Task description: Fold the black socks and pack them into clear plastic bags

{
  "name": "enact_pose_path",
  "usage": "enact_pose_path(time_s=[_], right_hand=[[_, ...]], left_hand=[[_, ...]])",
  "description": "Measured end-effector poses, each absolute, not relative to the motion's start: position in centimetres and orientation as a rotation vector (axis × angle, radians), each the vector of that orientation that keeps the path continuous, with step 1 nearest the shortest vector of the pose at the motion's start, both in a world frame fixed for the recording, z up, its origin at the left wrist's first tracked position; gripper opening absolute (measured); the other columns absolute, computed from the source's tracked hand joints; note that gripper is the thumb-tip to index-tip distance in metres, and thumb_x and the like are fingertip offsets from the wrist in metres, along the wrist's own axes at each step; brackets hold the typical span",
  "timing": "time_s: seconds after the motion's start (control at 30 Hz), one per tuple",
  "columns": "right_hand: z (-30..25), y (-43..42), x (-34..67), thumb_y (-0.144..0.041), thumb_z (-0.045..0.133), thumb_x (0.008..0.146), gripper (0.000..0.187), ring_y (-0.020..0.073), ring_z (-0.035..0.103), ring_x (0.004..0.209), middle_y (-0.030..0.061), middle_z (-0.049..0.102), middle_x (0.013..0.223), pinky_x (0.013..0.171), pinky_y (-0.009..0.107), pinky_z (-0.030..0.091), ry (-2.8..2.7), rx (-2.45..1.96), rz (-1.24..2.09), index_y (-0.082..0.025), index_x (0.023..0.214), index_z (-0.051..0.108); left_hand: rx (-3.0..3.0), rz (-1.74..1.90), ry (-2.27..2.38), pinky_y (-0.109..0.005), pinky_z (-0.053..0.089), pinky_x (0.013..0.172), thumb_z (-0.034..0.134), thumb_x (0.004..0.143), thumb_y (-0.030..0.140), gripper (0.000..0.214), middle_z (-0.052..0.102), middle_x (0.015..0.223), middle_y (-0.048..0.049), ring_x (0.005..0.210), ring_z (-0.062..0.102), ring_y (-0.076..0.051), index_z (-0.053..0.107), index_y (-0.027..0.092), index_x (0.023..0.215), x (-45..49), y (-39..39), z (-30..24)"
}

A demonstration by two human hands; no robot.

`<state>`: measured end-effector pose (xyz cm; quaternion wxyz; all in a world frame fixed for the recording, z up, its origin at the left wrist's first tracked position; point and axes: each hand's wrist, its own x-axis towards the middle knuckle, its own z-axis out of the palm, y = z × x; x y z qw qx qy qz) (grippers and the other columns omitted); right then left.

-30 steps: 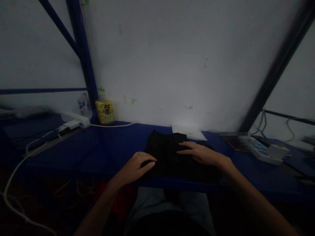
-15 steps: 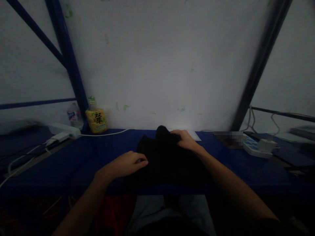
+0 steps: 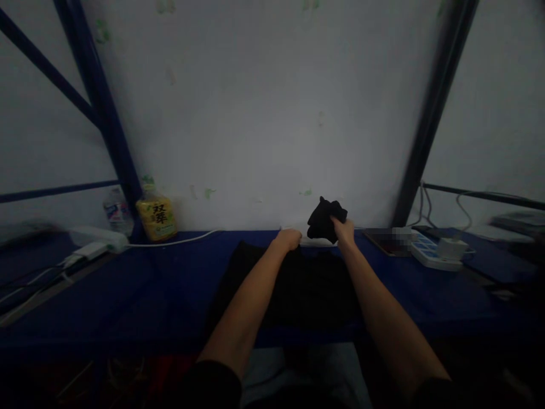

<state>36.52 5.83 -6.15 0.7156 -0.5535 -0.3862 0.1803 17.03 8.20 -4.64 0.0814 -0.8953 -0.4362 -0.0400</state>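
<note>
A black garment (image 3: 310,289) lies spread on the blue tabletop in front of me; its exact kind is too dark to make out. My left hand (image 3: 290,240) is at its far edge, fingers closed and bent down on the fabric. My right hand (image 3: 344,230) grips a bunched piece of black cloth (image 3: 322,220) and holds it up above the garment's far right side. A gap shows between this bunch and the garment below, with white paper (image 3: 317,242) behind it on the table.
At the back left stand a yellow-labelled bottle (image 3: 156,218) and a clear bottle (image 3: 118,213), with a white power strip (image 3: 96,238) and cables nearer. Another power strip (image 3: 428,253) with a plugged-in adapter (image 3: 452,248) lies right, beside a dark flat device (image 3: 383,241). A wall closes the back.
My right hand has lifted the bunched cloth up and to the right, off the garment. My left hand has moved from the garment's left side to its far edge and closed there.
</note>
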Motion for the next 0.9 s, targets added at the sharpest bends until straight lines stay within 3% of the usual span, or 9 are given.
enact_pose_path(time_s=[0.27, 0.4, 0.57, 0.77, 0.9], right_hand=[[-5.6, 6.5, 37.5, -0.034, 0.061, 0.068, 0.031, 0.0228, 0.067, 0.073, 0.002, 0.066, 0.06, 0.058, 0.027, 0.054, -0.74, -1.073, 0.401, -0.013, 0.088, 0.071], [-5.8, 7.2, 37.2, -0.036, 0.068, 0.063, 0.036, 0.0221, 0.067, 0.076, 0.0033, 0.069, 0.069, 0.06, 0.027, 0.055, -0.619, -1.032, 0.467, -0.01, 0.088, 0.07], [-6.2, 7.7, 37.1, -0.034, 0.072, 0.06, 0.037, 0.02, 0.066, 0.076, 0.0024, 0.069, 0.073, 0.062, 0.026, 0.055, -0.595, -1.002, 0.53, -0.01, 0.087, 0.069], [-5.7, 6.9, 36.8, -0.032, 0.071, 0.061, 0.034, 0.0204, 0.066, 0.074, 0.0031, 0.068, 0.07, 0.061, 0.026, 0.055, -0.607, -0.981, 0.532, -0.009, 0.086, 0.069], [-4.3, 5.5, 36.2, -0.035, 0.068, 0.064, 0.036, 0.0208, 0.066, 0.072, 0.0022, 0.067, 0.066, 0.061, 0.028, 0.054, -0.66, -0.944, 0.421, -0.009, 0.088, 0.07]], left_hand=[[-2.613, -0.252, -1.424, -0.031, 0.048, 0.086, 0.05, 0.09, 0.03, 0.028, 0.069, 0.105, -0.0152, 0.101, 0.063, -0.024, 0.071, 0.016, 0.103, 16.5, 9.6, -5.7], [-2.657, -0.251, -1.386, -0.029, 0.048, 0.083, 0.048, 0.091, 0.039, 0.034, 0.071, 0.098, -0.0134, 0.095, 0.065, -0.023, 0.073, 0.017, 0.099, 16.3, 10.2, -5.5], [-2.692, -0.209, -1.319, -0.026, 0.046, 0.085, 0.06, 0.084, 0.029, 0.022, 0.072, 0.097, -0.0093, 0.095, 0.065, -0.02, 0.074, 0.019, 0.098, 16.2, 10.4, -5.6], [-2.59, -0.239, -1.277, -0.029, 0.046, 0.086, 0.049, 0.085, 0.011, 0.029, 0.068, 0.107, -0.0145, 0.101, 0.062, -0.023, 0.07, 0.015, 0.106, 16.2, 9.5, -5.1], [-2.513, -0.271, -1.245, -0.033, 0.045, 0.086, 0.044, 0.089, 0.01, 0.03, 0.066, 0.107, -0.0144, 0.103, 0.061, -0.025, 0.065, 0.016, 0.109, 15.4, 8.6, -2.8]])
